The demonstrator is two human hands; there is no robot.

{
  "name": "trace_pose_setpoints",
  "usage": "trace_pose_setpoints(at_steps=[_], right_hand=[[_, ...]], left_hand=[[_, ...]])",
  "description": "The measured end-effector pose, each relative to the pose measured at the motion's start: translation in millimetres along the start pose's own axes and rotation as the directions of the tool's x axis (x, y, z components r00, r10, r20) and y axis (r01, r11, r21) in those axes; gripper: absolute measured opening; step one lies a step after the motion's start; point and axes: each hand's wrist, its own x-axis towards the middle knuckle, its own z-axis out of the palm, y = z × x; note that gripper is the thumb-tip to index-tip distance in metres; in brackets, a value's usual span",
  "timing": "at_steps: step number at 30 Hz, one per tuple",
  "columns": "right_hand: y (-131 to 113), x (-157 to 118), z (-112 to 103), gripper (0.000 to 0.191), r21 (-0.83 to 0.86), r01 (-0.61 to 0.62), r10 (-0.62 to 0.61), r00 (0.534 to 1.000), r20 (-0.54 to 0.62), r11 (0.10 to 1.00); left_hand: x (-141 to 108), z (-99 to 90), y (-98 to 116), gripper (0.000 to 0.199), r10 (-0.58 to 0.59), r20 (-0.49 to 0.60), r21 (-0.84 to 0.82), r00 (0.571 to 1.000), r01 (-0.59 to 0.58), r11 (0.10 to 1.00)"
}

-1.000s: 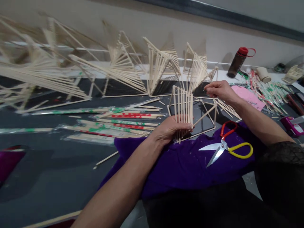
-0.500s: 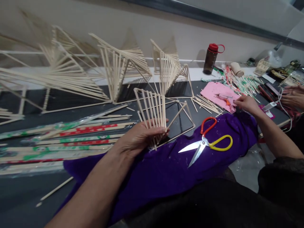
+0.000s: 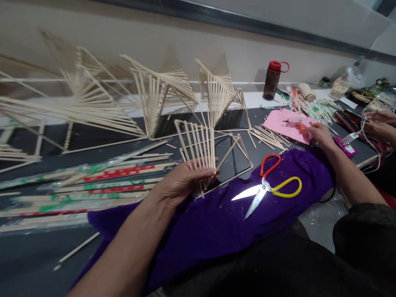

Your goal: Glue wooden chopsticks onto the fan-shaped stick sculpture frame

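My left hand (image 3: 182, 177) is closed around the lower end of a small fan-shaped frame of wooden sticks (image 3: 198, 142), thumb pressed across its base. The frame leans upright above the dark table and the edge of a purple cloth (image 3: 192, 243). Over to the right, my right hand (image 3: 320, 134) grips a pale pink glue gun (image 3: 301, 122), its nozzle pointing left above a pink sheet (image 3: 275, 126). Something orange shows beneath the gun. Scissors with one red and one yellow handle (image 3: 264, 187) lie spread on the purple cloth between my hands.
Larger stick structures (image 3: 167, 82) stand along the wall. Wrapped chopsticks (image 3: 117, 173) lie at left, loose sticks (image 3: 269, 137) near the pink sheet. A red-capped bottle (image 3: 272, 80) stands behind. At far right are another person's hands (image 3: 379, 121), a white cord and a magenta tool (image 3: 345, 146).
My right hand has picked up the glue gun and raised it over the pink sheet. My left hand keeps its hold on the stick frame. The view has shifted slightly.
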Motion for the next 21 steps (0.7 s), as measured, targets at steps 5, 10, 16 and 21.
trace_pose_setpoints(at_steps=[5, 10, 16, 21], right_hand=[[-5, 2, 8, 0.022, 0.168, 0.047, -0.031, 0.995, -0.098, 0.985], [-21, -3, 13, 0.025, 0.301, 0.153, -0.073, 0.962, -0.263, 0.941], [-75, -30, 11, 0.033, 0.628, 0.332, -0.194, 0.940, -0.279, 0.704], [-123, -47, 33, 0.036, 0.741, 0.183, -0.350, 0.934, 0.075, 0.647]], left_hand=[[-2, 0.6, 0, 0.041, 0.004, -0.010, -0.006, 1.000, -0.004, 1.000], [-2, -2.0, -1, 0.043, 0.020, 0.022, 0.010, 1.000, -0.020, 1.000], [-4, 3.3, -2, 0.046, 0.029, -0.003, -0.006, 1.000, -0.029, 1.000], [-4, 5.0, -2, 0.050, 0.041, 0.001, -0.033, 0.999, -0.041, 0.999]])
